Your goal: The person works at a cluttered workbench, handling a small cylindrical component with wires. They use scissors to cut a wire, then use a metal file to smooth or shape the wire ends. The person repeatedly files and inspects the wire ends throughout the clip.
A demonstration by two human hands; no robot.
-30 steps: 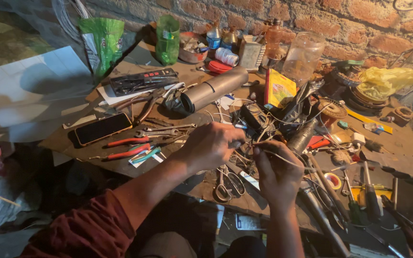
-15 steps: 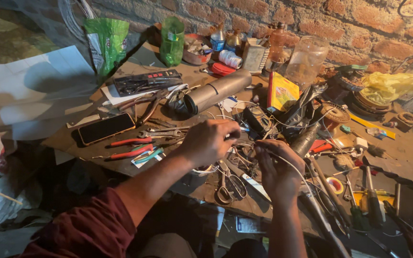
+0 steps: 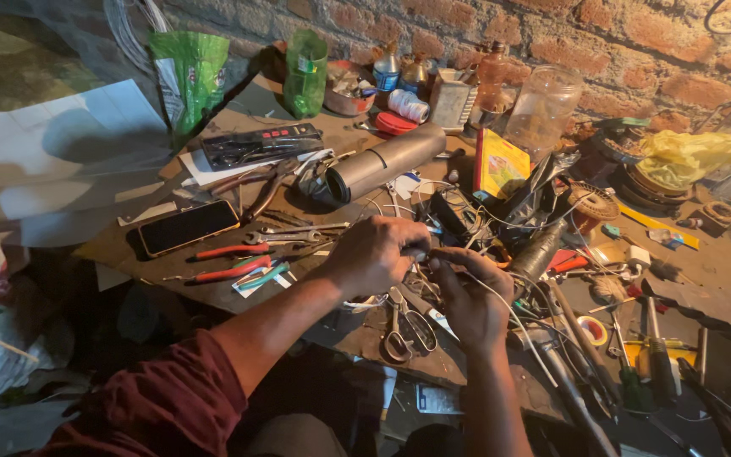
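Observation:
My left hand point(image 3: 376, 256) and my right hand point(image 3: 470, 298) meet over the middle of a cluttered workbench point(image 3: 145, 245). Both pinch a thin white wire point(image 3: 508, 315) between their fingertips; the wire loops down past my right wrist. What the fingertips hold besides the wire is too small to tell. Scissors point(image 3: 406, 325) lie on the bench just below my hands. A grey metal tube point(image 3: 384, 162) lies beyond my left hand. My left sleeve is dark red.
A black phone point(image 3: 188, 227) and red-handled pliers point(image 3: 228, 272) lie at the left. Bottles, a green plastic bottle point(image 3: 305, 73) and a clear jar point(image 3: 542, 110) line the brick wall. Screwdrivers point(image 3: 651, 355), tape rolls and tangled wires crowd the right side. White sheets point(image 3: 52, 161) lie at the far left.
My hands have drawn closer together and their fingertips now meet on the wire. The view has tilted slightly; the bench items have not moved.

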